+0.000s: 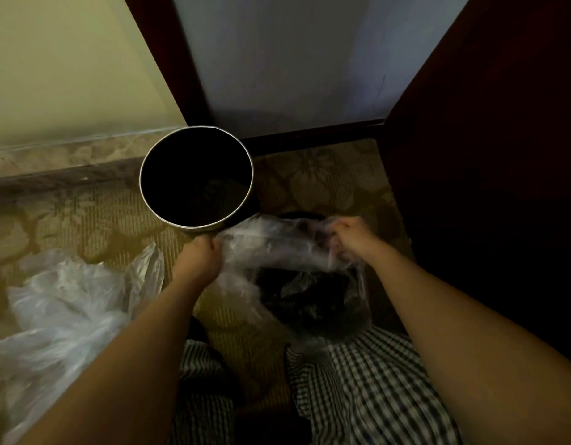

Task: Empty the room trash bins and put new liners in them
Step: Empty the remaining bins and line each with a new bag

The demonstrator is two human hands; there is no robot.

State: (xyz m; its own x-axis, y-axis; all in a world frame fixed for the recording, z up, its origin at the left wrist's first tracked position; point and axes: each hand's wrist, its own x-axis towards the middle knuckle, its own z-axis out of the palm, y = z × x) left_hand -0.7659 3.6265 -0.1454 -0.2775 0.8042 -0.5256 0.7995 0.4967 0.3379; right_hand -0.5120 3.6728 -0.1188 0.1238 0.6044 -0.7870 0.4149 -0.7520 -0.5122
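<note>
Checked trousers lie nearest; just beyond, left hand and right hand clench their fingers on the clear liner over the near right bin. It looks light, limp, slippery and tearable; best gripped at its bunched rim

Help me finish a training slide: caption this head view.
Left hand and right hand grip a clear liner at a dark bin, beside an unlined round bin.

One wide-angle camera, worn on the head, looks forward and steeply down. It sits close above the left forearm and right forearm, which enter from the bottom edge, and reaches the carpeted floor, round black bin and wall beyond.
</note>
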